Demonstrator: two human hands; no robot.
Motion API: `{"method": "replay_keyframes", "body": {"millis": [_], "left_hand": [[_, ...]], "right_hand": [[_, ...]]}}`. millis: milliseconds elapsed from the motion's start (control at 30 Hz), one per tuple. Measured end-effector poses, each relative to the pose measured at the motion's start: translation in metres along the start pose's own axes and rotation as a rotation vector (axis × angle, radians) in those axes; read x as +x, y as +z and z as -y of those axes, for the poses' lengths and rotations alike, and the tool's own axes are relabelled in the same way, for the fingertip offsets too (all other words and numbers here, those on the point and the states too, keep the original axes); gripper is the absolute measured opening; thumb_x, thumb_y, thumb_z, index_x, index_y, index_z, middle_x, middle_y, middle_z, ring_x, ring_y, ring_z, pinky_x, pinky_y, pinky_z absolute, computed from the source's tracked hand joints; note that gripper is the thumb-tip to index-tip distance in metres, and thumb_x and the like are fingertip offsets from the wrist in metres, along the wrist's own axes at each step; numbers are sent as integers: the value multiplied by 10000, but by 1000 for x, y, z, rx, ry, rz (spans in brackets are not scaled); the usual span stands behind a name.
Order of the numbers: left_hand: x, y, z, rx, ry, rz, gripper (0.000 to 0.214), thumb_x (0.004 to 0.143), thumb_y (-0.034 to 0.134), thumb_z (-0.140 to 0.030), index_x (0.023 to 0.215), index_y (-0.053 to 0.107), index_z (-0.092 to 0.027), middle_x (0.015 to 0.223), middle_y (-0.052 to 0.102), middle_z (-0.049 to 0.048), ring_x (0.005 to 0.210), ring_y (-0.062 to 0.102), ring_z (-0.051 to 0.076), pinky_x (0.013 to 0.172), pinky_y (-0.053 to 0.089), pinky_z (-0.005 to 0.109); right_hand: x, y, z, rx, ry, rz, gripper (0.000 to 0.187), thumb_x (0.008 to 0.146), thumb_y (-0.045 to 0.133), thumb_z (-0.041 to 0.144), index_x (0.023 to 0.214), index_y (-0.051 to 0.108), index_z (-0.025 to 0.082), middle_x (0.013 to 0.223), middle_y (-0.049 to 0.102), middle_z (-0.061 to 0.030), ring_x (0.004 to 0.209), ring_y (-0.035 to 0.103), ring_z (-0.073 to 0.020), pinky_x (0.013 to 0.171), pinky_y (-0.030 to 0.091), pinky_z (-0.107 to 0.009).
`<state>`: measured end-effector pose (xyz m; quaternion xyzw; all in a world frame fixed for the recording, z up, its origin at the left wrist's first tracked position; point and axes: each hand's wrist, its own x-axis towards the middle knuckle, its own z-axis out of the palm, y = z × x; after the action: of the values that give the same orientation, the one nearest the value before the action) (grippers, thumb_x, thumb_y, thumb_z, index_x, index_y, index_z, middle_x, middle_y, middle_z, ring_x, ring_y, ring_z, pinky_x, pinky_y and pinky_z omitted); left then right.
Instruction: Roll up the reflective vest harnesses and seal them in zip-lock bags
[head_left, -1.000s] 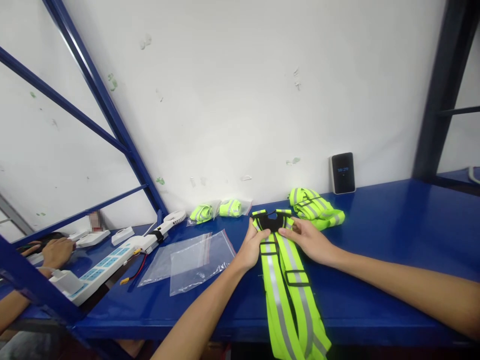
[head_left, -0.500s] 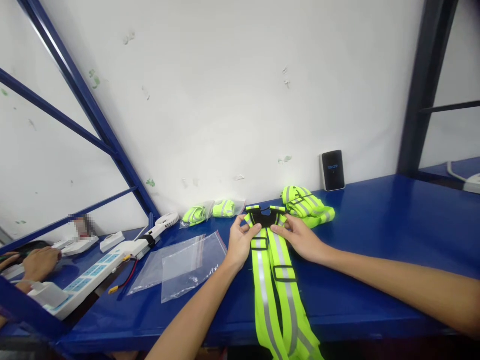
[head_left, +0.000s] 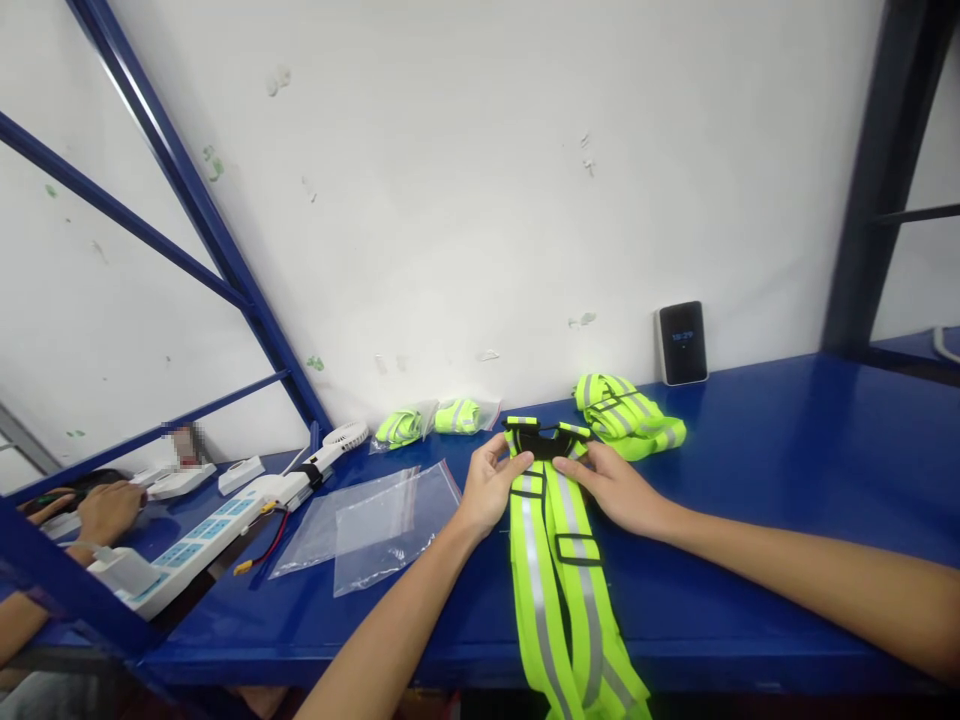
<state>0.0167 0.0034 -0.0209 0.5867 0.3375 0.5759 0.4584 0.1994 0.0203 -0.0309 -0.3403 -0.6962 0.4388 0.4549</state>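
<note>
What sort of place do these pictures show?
Probably a shared workroom: a blue bench runs along a white wall, a power strip lies at the left, and another person's hand shows beyond it.

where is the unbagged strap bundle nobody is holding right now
The strap bundle lies right of centre in the head view, on the blue table, just beyond the right hand and left of the black-faced device.
</note>
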Motion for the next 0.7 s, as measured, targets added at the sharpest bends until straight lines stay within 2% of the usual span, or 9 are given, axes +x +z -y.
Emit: {"method": "replay_keyframes", "body": {"millis": [133,267,300,400,500,600,700], "left_hand": [[2,1,5,25,-12,-60,488,710,779,-367,1110,598,-153,1077,704,119,907,701,249,817,547,356],[3,0,8,-22,-48,-116,814,678,811,-349,1347,359,-239,996,725,89,767,720,228,725,569,367],[4,-1,8,-19,-53,-105,816,684,807,-345,1355,356,-231,991,726,91,791,720,230,747,566,370],[4,-3,7,6,-76,-17,616,709,785,-352,1227,515,-157,1041,713,121,924,701,249,848,543,380],[5,-3,7,27,-43,17,520,706,787,-328,1146,569,-157,1129,685,113,1037,660,254,896,525,365],[5,-1,10,51,18,-13,550,708,786,-316,1179,539,-179,1169,664,99,1086,633,246,887,525,337],[6,0,14,91,58,-34,546,729,765,-343,1189,516,-187,1183,649,100,1073,634,246,870,526,337]], "right_hand": [[2,0,1,-23,-58,-48,350,821,599,532,716,499,214,585,490,25,579,494,-173,551,404,-301],[3,0,-2,-109,-96,-84,336,846,568,521,753,505,204,650,518,18,613,484,-166,584,400,-300],[3,-1,-3,-141,-105,-95,334,852,563,513,748,499,203,665,526,14,620,484,-164,589,396,-299],[1,-2,-5,-197,-127,-109,343,854,570,506,714,477,207,671,539,7,631,489,-164,585,386,-294],[0,-2,-3,-153,-118,-77,320,839,593,506,761,528,203,692,580,-3,649,523,-177,573,406,-293],[-1,1,3,33,-39,14,292,819,625,469,917,586,197,779,651,-23,714,601,-206,601,474,-307],[-2,4,9,298,50,117,372,741,710,348,1060,583,202,933,698,-37,838,663,-224,739,530,-346]]}}
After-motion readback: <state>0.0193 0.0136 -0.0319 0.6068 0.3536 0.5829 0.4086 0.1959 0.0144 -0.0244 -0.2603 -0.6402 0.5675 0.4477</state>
